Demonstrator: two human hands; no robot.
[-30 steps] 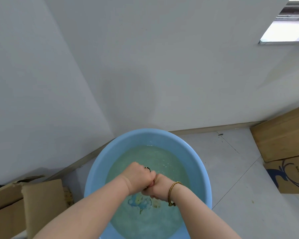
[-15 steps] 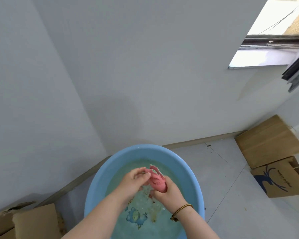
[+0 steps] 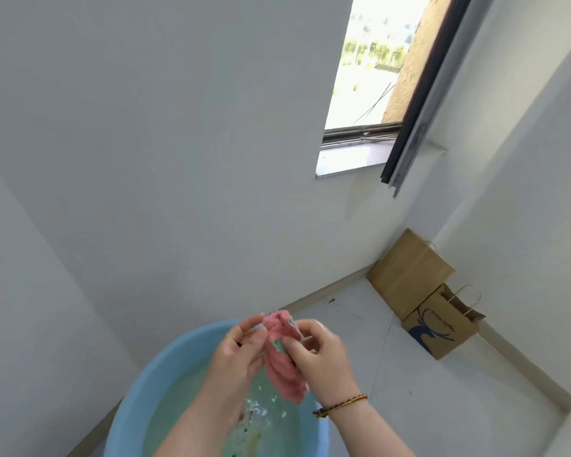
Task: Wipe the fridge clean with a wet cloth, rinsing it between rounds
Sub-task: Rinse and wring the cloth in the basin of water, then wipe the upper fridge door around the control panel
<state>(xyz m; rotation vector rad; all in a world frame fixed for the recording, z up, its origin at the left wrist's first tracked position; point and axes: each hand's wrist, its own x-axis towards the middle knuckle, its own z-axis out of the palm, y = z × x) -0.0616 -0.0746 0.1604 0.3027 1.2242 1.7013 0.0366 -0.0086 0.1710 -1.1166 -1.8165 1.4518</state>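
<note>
A wet pink cloth (image 3: 284, 361) with a green patch hangs above the water, held between both hands. My left hand (image 3: 238, 349) pinches its upper left edge. My right hand (image 3: 320, 352) grips the cloth's right side with thumb and curled fingers; a braided bracelet sits on that wrist. Below them stands a light blue basin (image 3: 136, 390) on the floor, filled with greenish water that is splashing. The fridge is not in view.
White walls meet in a corner right behind the basin. A flat brown paper bag (image 3: 409, 272) and a printed brown paper bag (image 3: 440, 324) lean at the right wall. An open window (image 3: 370, 70) is high up. Tiled floor spreads to the right.
Both hands have lifted the cloth out of the water and spread it apart from a tight wring. The view has tilted up and to the right.
</note>
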